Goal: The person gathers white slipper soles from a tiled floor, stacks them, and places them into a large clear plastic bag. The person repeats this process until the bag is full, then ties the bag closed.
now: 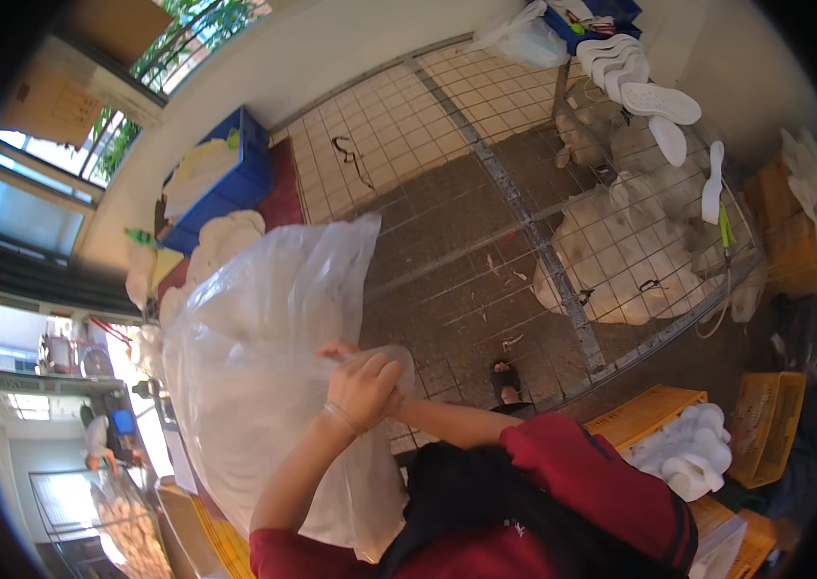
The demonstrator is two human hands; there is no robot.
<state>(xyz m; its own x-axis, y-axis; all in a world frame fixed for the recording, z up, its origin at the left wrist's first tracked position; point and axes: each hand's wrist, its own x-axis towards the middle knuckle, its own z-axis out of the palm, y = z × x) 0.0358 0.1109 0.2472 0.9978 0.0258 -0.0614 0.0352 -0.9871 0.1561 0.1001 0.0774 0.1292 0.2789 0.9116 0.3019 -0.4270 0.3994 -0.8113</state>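
A large, translucent plastic bag [263, 386], full and bulging, stands in front of me on the left. My left hand [366, 388] is closed on its gathered plastic, with the wrist bent over. Crossing from the right, my right forearm ends behind the left hand. Of my right hand [336, 349] only a few fingertips show past the left one, against the bag. A loose flap of plastic sticks out beside the knuckles. What fills the bag is whitish and cannot be made out.
A wire-mesh table [428, 241] spreads ahead, with white insoles [659, 101] along its far right edge. Filled bags [621, 251] lie beneath the mesh. Behind the plastic bag is a blue crate [225, 179]. Yellow crates [765, 425] and white pieces [686, 449] sit at right.
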